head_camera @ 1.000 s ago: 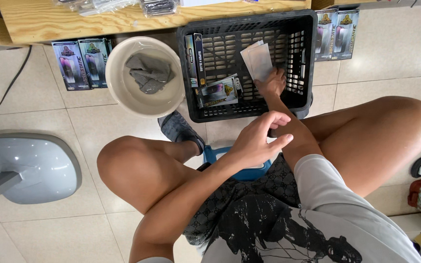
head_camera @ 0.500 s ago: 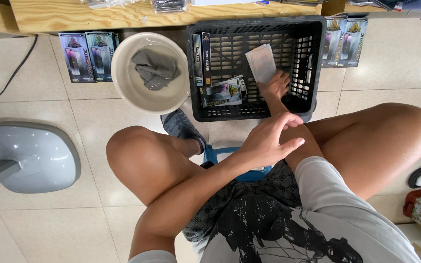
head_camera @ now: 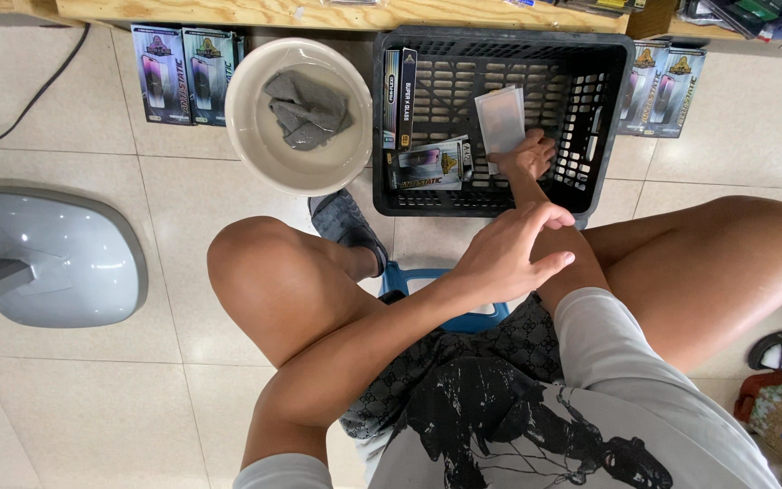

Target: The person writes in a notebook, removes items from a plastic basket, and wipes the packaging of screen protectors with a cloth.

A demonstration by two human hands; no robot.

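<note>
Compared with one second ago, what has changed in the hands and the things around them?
Very little. The right hand still holds the flat pale packet inside the black basket, in about the same place. The left hand still hovers empty above the lap, fingers curled. The bowl with its grey cloth and the boxes on the floor stayed put.

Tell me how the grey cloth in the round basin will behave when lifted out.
The grey cloth lies crumpled in folds, so it will likely hang limp. It looks thin, probably light. The cream basin is shallow, so the cloth should come out freely.
</note>
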